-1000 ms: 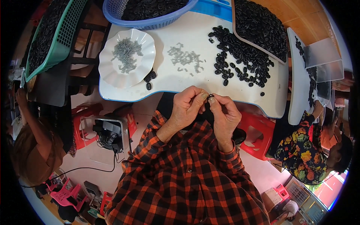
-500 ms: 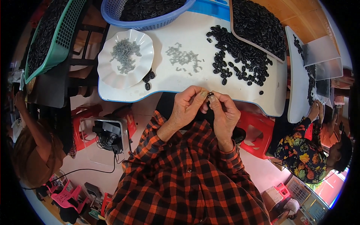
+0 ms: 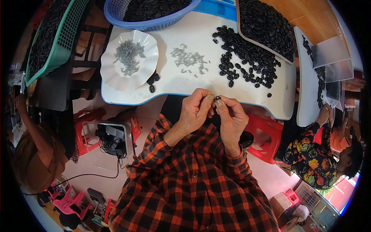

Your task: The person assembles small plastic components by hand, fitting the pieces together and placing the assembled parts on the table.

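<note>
Just off the table's front edge, both hands come together on one small black oval part (image 3: 217, 98). My right hand (image 3: 232, 116) pinches it between thumb and fingers. My left hand (image 3: 196, 108) presses thumb and forefinger against its left side; whether a tiny spring sits in that pinch is hidden. On the white table (image 3: 185, 31) ahead lies a loose spread of small grey springs (image 3: 188, 58). A scalloped white plate (image 3: 110, 77) at the left bears a heap of similar springs (image 3: 129, 56). Many loose black oval parts (image 3: 251, 58) lie to the right.
A blue basket (image 3: 154, 25) and a tray (image 3: 266, 25), both full of black parts, stand at the back. Several black parts (image 3: 152, 88) lie beside the plate. A green basket (image 3: 60, 42) is far left. People sit at both sides; red stools (image 3: 264, 131) stand below the table.
Both hands keep their pinch and have shifted only very slightly. The piles on the table look the same.
</note>
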`<control>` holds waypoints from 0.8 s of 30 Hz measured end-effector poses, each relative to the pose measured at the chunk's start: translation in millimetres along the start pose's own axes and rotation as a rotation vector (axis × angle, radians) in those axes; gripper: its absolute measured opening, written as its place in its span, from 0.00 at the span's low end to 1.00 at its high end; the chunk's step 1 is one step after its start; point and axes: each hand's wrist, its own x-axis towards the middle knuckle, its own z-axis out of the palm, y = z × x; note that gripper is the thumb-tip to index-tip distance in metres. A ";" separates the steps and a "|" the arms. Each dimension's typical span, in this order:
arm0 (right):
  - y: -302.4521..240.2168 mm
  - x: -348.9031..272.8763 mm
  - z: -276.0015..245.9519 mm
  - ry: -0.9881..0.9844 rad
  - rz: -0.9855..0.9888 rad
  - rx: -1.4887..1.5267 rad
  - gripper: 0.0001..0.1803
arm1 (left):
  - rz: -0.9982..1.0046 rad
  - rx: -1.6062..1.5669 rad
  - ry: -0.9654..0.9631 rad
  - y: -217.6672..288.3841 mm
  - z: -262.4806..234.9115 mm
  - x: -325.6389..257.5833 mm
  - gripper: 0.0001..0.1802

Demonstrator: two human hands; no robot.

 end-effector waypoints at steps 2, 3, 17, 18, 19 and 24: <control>-0.4 0.6 -1.5 -0.005 -0.015 -0.019 0.06 | 0.009 0.012 -0.018 1.4 1.0 1.0 0.07; -0.3 0.6 -1.5 -0.007 -0.014 -0.018 0.06 | 0.009 0.013 -0.016 1.8 1.0 0.7 0.07; 0.9 5.3 -9.2 -0.079 0.164 0.104 0.07 | -0.040 -0.002 0.029 0.8 0.9 -0.3 0.07; 1.7 5.4 -9.9 -0.076 0.160 0.105 0.07 | -0.036 -0.002 0.024 0.8 1.6 0.2 0.07; 3.8 5.4 -10.6 -0.080 0.157 0.119 0.07 | -0.023 0.024 0.022 1.1 1.9 0.3 0.07; 6.2 5.8 -11.4 -0.087 0.141 0.098 0.07 | 0.034 0.104 -0.003 -0.2 2.3 0.1 0.07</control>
